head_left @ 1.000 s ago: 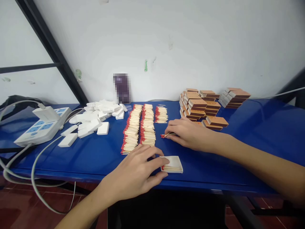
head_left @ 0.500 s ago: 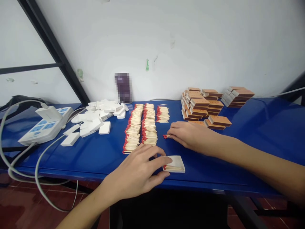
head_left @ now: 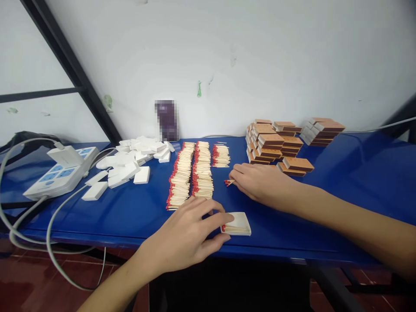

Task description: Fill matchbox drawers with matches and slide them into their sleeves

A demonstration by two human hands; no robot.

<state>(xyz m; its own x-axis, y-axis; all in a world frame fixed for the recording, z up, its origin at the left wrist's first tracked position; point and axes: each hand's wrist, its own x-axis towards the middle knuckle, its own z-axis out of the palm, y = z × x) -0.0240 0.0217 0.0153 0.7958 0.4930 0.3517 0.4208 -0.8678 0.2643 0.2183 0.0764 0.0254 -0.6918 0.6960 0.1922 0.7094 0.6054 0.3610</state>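
Note:
My left hand (head_left: pixel 191 236) grips a small white matchbox tray (head_left: pixel 244 220) near the table's front edge, thumb at its near side and fingers at its left and far side. Several red-headed matches (head_left: pixel 236 229) lie along the near side of the tray. Pinched in my right hand (head_left: pixel 261 182) are a few matches (head_left: pixel 229 183), their red heads pointing left, beyond the tray. Two long rows of matches, a left row (head_left: pixel 182 175) and a right row (head_left: pixel 203 171), and a short pile (head_left: pixel 221 156) lie past my hands.
White tray pieces (head_left: pixel 131 162) are heaped at the left, beside a power strip (head_left: pixel 58 175) with looping cables. Orange-brown matchboxes (head_left: pixel 271 141) are stacked at the back right, with another stack (head_left: pixel 325 130) farther right. A pixelated dark object (head_left: pixel 167 120) leans against the wall.
The matches in my right hand have tilted and fanned slightly, and that hand has shifted a little. My left hand stays on the tray. The whole view has slid slightly.

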